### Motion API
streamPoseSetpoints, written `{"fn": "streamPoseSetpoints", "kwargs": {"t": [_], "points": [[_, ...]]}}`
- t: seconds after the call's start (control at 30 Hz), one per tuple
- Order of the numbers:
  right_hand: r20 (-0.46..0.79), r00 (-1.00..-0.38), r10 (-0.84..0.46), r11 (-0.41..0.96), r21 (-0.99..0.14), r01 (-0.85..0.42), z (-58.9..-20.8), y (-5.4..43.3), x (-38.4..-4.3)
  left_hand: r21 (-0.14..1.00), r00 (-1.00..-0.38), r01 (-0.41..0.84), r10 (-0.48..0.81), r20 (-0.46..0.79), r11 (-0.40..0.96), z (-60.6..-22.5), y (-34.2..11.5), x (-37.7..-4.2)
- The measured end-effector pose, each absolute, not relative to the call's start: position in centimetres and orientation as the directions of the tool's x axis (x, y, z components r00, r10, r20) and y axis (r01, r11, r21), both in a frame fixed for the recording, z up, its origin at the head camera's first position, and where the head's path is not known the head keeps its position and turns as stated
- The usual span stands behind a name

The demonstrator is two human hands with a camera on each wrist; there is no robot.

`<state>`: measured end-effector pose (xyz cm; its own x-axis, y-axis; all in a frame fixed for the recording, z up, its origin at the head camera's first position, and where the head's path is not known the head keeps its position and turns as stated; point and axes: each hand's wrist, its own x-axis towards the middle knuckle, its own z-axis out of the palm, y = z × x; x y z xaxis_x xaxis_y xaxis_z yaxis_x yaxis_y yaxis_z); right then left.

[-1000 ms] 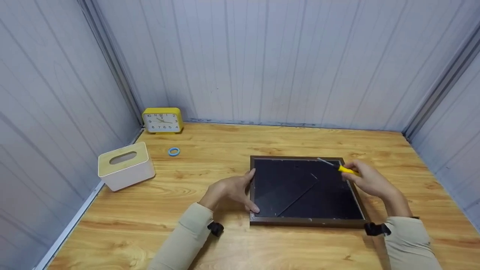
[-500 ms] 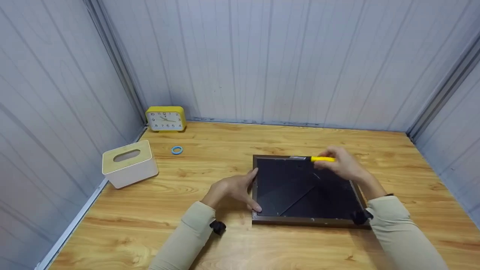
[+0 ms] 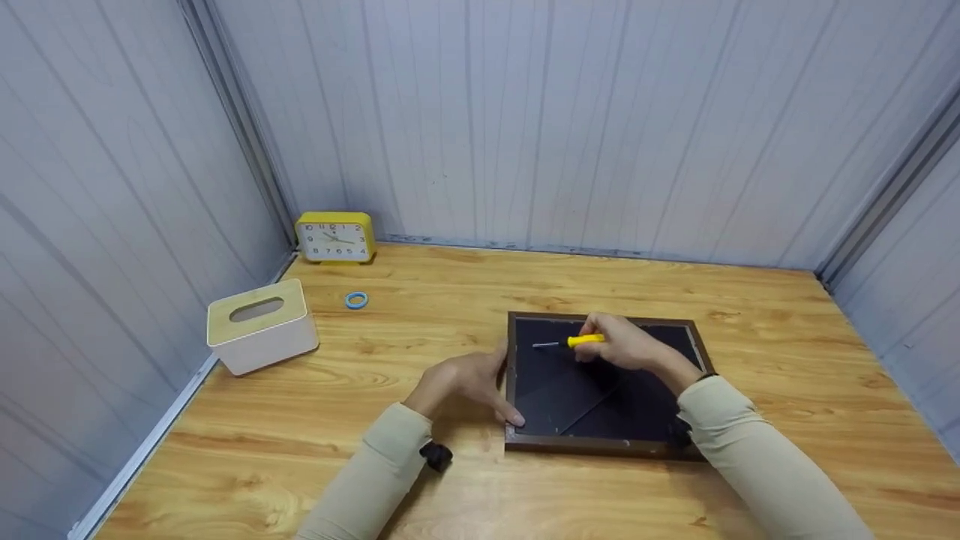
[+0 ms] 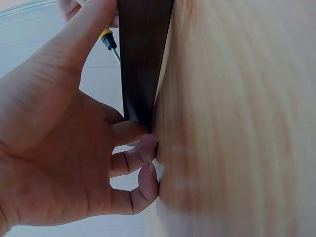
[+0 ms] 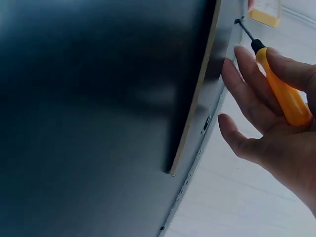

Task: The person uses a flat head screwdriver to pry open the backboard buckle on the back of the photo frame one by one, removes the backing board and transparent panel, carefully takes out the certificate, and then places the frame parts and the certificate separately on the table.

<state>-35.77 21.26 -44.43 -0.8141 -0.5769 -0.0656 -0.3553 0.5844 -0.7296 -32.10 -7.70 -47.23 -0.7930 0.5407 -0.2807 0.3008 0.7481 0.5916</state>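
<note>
A dark brown picture frame (image 3: pixel 600 446) lies back up on the wooden table, its black backing (image 3: pixel 547 390) facing me. My left hand (image 3: pixel 469 379) holds its left edge, thumb over the near corner; in the left wrist view the curled fingers (image 4: pixel 133 197) reach down to the tabletop beside the frame's side. In my right hand (image 3: pixel 626 343) is a screwdriver with a yellow handle (image 5: pixel 286 98), gripped above the backing. Its thin metal shaft points left, the tip right at the backing's upper left part. A flap (image 5: pixel 195 108) with a pale edge runs across the backing.
At the back left stands a yellow alarm clock (image 3: pixel 336 238). Left of the frame are a tissue box (image 3: pixel 266 341) with a wooden lid and a small blue ring (image 3: pixel 356 300). Pale panel walls (image 3: pixel 495 127) enclose the table on the back and sides.
My right hand has carried the screwdriver leftward from the frame's right side, across its far edge, to the upper left of the backing. My left hand stays at the frame's left edge.
</note>
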Motion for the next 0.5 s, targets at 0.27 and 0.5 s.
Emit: {"fn": "streamPoseSetpoints", "kwargs": {"t": [0.27,0.5], "points": [[-0.11,-0.809,-0.578,0.6,-0.729,-0.329,-44.7,20.3,-37.4,0.569,-0.794,0.299,0.53,-0.296,0.766,-47.3,-7.8,-32.0],[-0.11,-0.781,-0.615,0.605,-0.701,-0.377,-45.2,20.1,-38.2,0.552,-0.79,0.302,0.528,-0.312,0.777,-47.2,-7.6,-32.0]]}}
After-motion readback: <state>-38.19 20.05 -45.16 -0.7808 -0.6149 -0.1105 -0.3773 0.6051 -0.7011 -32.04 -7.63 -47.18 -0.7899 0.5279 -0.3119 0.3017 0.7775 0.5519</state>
